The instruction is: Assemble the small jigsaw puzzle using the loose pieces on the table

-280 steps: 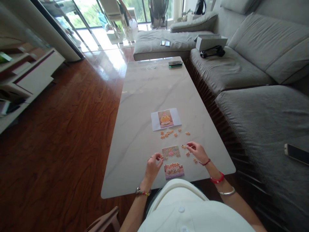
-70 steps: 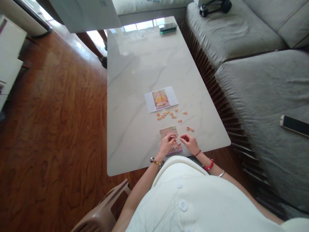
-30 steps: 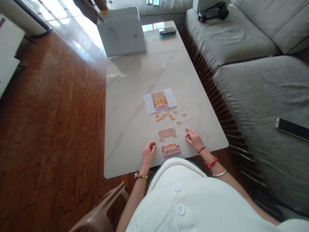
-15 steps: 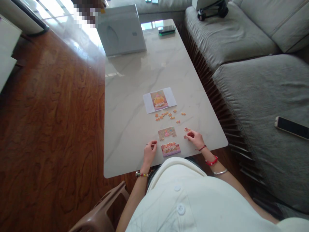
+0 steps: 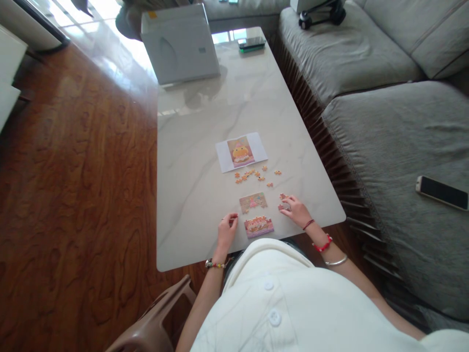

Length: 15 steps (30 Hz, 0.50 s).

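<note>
My right hand [image 5: 297, 212] is at the near right of the table, thumb and forefinger apart beside several loose jigsaw pieces [image 5: 283, 197]; its fingertips seem to touch them. My left hand [image 5: 227, 229] rests on the tabletop with thumb and fingers pinched together; whatever may be between them is too small to make out. Between the hands lie two joined puzzle sections: an upper one [image 5: 252, 201] with a beige ground and a pink shape, and a lower one [image 5: 259, 226] in pink and purple. Scattered orange pieces [image 5: 251, 173] lie beyond, below a printed reference picture [image 5: 241, 151].
The white marbled table [image 5: 190, 171] carries a large grey-white box [image 5: 183, 46] and a dark stacked object [image 5: 251, 44] at its far end. A phone [image 5: 442, 192] lies on the grey sofa [image 5: 399, 127]. At lower left stands a brown plastic stool [image 5: 157, 318].
My right hand's thumb and forefinger have parted over the loose pieces on the right. My left hand has kept its place. Behind the box, a person has shifted.
</note>
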### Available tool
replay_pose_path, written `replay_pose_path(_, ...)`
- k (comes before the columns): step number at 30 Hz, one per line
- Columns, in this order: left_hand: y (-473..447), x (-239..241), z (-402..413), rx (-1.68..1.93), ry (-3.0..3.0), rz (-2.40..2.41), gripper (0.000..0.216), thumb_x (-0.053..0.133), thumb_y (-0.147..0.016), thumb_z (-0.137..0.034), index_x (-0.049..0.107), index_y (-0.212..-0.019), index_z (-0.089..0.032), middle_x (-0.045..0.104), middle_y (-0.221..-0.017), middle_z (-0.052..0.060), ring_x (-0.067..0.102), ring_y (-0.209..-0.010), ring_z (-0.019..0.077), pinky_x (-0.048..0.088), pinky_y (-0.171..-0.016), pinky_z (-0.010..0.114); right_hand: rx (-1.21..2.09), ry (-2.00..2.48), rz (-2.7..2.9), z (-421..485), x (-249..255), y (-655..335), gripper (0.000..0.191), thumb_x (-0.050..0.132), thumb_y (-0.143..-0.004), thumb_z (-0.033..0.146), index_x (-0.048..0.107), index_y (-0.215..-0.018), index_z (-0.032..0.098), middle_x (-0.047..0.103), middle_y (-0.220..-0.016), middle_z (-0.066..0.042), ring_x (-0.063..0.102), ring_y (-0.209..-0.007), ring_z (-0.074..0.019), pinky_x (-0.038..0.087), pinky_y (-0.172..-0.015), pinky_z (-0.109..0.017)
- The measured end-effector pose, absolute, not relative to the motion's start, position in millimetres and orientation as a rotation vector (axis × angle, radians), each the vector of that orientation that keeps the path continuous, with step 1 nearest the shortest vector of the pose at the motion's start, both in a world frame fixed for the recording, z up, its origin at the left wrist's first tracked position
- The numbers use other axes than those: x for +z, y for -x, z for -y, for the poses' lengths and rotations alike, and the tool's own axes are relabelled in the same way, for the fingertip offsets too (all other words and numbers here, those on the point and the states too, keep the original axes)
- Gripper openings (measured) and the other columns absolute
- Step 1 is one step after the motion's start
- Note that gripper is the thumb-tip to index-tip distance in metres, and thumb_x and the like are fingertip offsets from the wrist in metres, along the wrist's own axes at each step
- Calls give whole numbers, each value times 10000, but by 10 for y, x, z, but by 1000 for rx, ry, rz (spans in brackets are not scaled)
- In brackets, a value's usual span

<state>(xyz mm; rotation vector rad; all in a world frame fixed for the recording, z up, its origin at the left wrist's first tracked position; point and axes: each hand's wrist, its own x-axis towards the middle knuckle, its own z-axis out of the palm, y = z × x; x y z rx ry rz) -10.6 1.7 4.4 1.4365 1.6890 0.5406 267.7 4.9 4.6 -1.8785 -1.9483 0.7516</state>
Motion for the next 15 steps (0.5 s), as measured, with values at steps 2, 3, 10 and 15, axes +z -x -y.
replay_pose_path(2, 117, 29, -16, 539, -1452, -1687, 192, 435, -722, -256, 544, -862, -182, 608, -849, 41, 568, -717, 138, 455, -668, 280, 734, 1931, 2015, -20, 25, -2618, 152, 556, -690, 243, 549, -831, 189, 522, -893, -50, 531, -747, -136, 416, -683, -251)
replay_pose_path(3, 121, 23, -15, 537, -1466, -1687, 190, 432, -724, -253, 543, -862, -184, 607, -850, 39, 567, -713, 136, 455, -668, 279, 725, 1957, 2033, -8, 13, -2589, 114, 542, -703, 234, 548, -808, 191, 518, -885, -50, 529, -751, -138, 415, -680, -252)
replay_pose_path(10, -28, 80, -32, 512, -1815, -1664, 206, 401, -749, -188, 538, -902, -192, 562, -908, 57, 542, -835, 154, 426, -777, 304, 684, 1818, 2115, -57, 34, -2331, 90, 496, -754, 250, 540, -809, 194, 508, -862, -46, 514, -812, -151, 413, -699, -265)
replay_pose_path(15, -309, 244, -122, 386, -2134, -1424, 327, 398, -759, -154, 482, -1069, -217, 471, -1147, 72, 423, -1078, 175, 343, -901, 334, 714, 1766, 2226, -141, 43, -2153, 86, 514, -751, 236, 539, -816, 186, 513, -860, -46, 514, -803, -143, 402, -697, -250)
